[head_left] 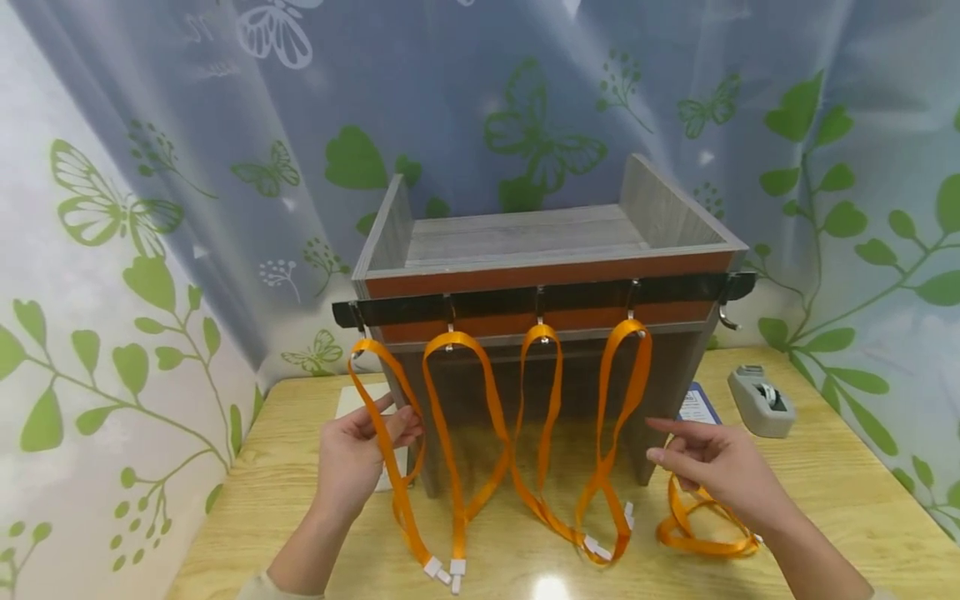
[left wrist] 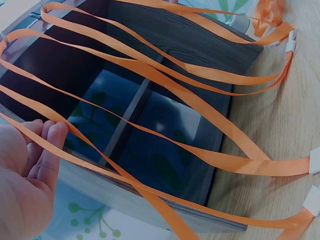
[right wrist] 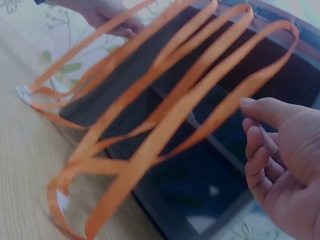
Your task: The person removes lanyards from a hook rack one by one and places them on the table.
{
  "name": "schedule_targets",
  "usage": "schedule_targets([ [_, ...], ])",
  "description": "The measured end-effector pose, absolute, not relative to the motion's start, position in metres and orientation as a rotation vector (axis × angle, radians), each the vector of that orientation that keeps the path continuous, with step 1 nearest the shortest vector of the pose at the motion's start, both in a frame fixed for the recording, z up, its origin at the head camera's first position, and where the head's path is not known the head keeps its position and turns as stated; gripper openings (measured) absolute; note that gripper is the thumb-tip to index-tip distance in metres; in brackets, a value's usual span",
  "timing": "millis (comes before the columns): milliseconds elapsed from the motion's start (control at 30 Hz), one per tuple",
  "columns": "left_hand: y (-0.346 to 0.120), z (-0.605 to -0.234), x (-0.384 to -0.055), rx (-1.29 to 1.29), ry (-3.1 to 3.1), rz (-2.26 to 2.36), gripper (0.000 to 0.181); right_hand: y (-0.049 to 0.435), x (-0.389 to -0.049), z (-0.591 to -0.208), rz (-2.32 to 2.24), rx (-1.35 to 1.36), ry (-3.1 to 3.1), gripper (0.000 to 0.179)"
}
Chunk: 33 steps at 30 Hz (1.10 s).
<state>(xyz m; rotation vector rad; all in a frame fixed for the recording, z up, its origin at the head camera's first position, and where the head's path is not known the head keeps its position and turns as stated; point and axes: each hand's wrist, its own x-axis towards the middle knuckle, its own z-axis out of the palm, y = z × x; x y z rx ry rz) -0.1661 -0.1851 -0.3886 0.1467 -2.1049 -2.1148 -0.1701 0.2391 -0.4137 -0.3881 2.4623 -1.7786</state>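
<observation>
Four orange lanyards hang from metal hooks on a dark rail (head_left: 495, 306) across the front of a grey wooden shelf (head_left: 525, 233). My left hand (head_left: 371, 442) is at the leftmost lanyard (head_left: 387, 450), pinching one strand between thumb and fingertips while the other strand crosses in front of the hand. My right hand (head_left: 712, 462) hovers by the shelf's right side panel with loosely bent fingers, holding nothing. In the right wrist view its thumb tip overlaps the edge of the rightmost hanging lanyard (right wrist: 225, 107). White clips (head_left: 438, 571) end the straps at the bottom.
Another orange lanyard (head_left: 705, 542) lies bunched on the wooden table (head_left: 247, 517) under my right hand. A grey tape dispenser (head_left: 761, 402) and a blue-edged card (head_left: 697, 406) are at the right. The rail's far-right hook (head_left: 726, 315) is bare. Pale paper (head_left: 360, 400) lies behind my left hand.
</observation>
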Motion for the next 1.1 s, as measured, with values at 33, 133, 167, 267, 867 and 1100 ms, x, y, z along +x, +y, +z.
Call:
schedule_targets([
  [33, -0.186, -0.389, -0.166, 0.141, -2.108, -2.109, 0.037, 0.236, -0.169, -0.413, -1.764, -0.399, 2.469, 0.048],
  [133, -0.187, -0.39, -0.167, 0.118, -2.119, -2.086, 0.037, 0.226, -0.169, -0.409, -1.701, -0.408, 2.516, 0.053],
  [167, -0.187, -0.389, -0.167, 0.11, -2.121, -2.078, 0.037, 0.224, -0.17, -0.407, -1.681, -0.41, 2.537, 0.055],
  [267, -0.187, -0.389, -0.167, 0.1, -2.12, -2.066, 0.037, 0.215, -0.173, -0.402, -1.649, -0.431, 2.578, 0.056],
  [867, -0.186, -0.391, -0.165, 0.122, -2.095, -2.112, 0.035, 0.175, -0.177, -0.393, -1.84, -0.718, 2.411, 0.012],
  [1100, -0.185, -0.39, -0.165, 0.134, -2.11, -2.081, 0.035, 0.178, -0.171, -0.374, -1.85, -0.833, 2.52, 0.016],
])
